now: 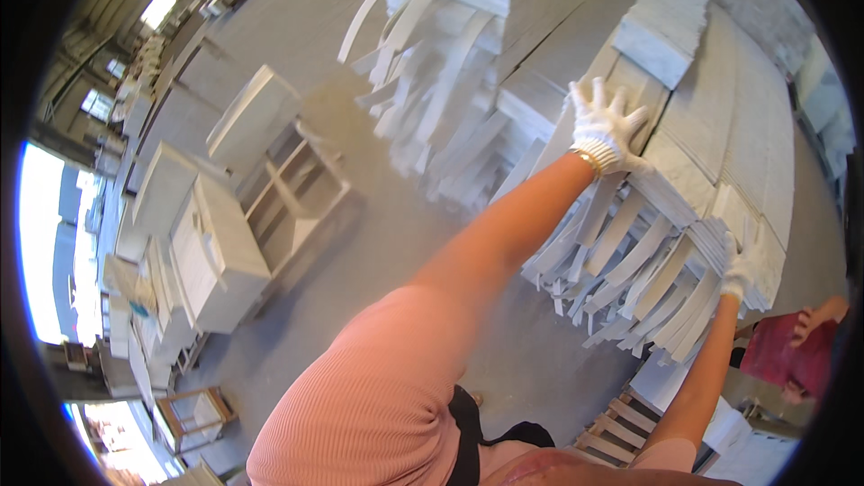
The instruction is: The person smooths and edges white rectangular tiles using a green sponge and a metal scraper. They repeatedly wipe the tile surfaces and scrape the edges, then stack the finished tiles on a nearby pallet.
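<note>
A large stack of pale stone strips (698,139) lies ahead of me to the right. Its near ends fan out unevenly, with many thin strips (619,243) jutting over the floor. My left hand (608,129), in a white knit glove, lies palm down on the stack's left part with its fingers spread. Nearer and farther right, my right hand (742,263), also gloved, rests against the top of the strip ends at the stack's front corner. Its fingers are stretched out, and part of the palm side is hidden. A thick rough-edged white stone piece (666,20) sits on top beyond my left hand.
Another stack of pale strips (504,0) stands at the far left of mine. White blocks (216,256) and wooden frames (301,189) occupy the left. A slatted wooden pallet (616,427) is near my legs. At the right edge stands another person in red (785,351).
</note>
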A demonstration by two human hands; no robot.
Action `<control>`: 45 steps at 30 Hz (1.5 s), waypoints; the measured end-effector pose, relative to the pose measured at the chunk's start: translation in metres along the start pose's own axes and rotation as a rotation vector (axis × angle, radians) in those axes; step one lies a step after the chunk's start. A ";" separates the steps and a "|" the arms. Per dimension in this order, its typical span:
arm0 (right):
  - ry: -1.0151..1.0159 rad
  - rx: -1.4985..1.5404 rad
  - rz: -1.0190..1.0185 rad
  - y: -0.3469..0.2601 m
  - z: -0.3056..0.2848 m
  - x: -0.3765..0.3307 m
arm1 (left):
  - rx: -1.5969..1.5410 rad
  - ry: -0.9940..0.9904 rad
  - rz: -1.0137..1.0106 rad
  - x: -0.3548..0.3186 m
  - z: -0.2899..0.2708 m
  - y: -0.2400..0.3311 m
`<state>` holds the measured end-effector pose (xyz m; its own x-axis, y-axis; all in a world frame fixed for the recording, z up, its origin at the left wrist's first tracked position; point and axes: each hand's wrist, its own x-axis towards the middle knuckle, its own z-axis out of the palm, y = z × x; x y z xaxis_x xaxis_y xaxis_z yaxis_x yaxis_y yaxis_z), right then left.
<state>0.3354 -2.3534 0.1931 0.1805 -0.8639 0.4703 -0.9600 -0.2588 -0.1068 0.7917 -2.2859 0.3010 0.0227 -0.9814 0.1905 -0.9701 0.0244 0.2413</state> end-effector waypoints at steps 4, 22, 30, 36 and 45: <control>0.038 0.030 -0.118 0.004 -0.002 0.013 | -0.035 0.057 0.003 -0.003 0.010 -0.014; -0.031 -0.382 -0.065 -0.034 -0.046 -0.009 | 0.029 0.153 -0.011 -0.030 -0.015 -0.012; 0.028 -0.193 0.023 -0.097 -0.103 -0.021 | 0.219 0.228 0.022 -0.047 -0.039 0.002; -0.012 -0.141 0.028 -0.103 -0.105 -0.019 | 0.191 0.102 -0.010 -0.049 -0.052 -0.003; -0.007 -0.216 0.012 -0.082 -0.082 -0.022 | 0.073 0.018 -0.026 -0.045 -0.050 -0.007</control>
<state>0.3928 -2.2773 0.2631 0.1696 -0.8696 0.4637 -0.9855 -0.1507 0.0779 0.8098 -2.2321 0.3385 0.0515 -0.9780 0.2024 -0.9843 -0.0155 0.1760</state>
